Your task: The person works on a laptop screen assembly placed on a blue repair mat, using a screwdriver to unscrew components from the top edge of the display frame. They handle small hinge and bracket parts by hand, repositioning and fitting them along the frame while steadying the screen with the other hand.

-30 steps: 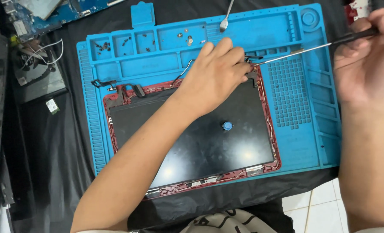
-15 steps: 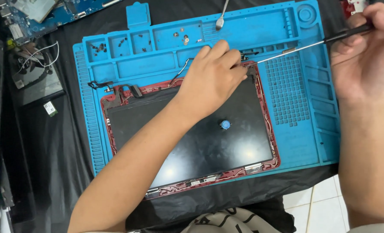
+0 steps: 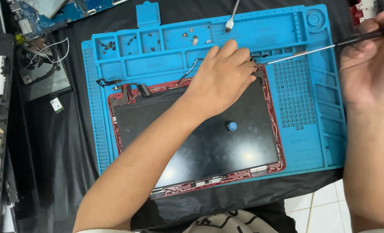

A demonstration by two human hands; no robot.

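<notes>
- currently, left hand [image 3: 220,77]: lies palm down on the upper right corner of the screen panel [image 3: 196,138], fingers together and curled, tips pressed at the panel's top edge; whether they pinch anything there cannot be told.
- right hand [image 3: 371,60]: at the right edge of the view, fingers closed around the dark handle of a long thin screwdriver [image 3: 312,49].
- screwdriver: slim metal shaft slants down and left across the mat; its tip sits just beside the left fingertips, at the panel's upper right corner.
- screen panel: dark, glossy, set in a red frame with thin cables along its rim; lies flat in the middle of the blue work mat [image 3: 295,151], slightly turned.
- blue knob [image 3: 231,125]: small round piece on the panel, right of centre, below the left hand.
- blue work mat: moulded trays along the top edge, several holding small dark screws [image 3: 110,44]; a ribbed grid on the right.
- metal tool [image 3: 231,19]: lies across the mat's top edge, rounded end down.
- black cloth [image 3: 62,142]: under the mat.
- circuit board [image 3: 58,13]: blue, top left, off the mat.
- cooling fan [image 3: 39,64]: dark, with white wires, left of the mat.
</notes>
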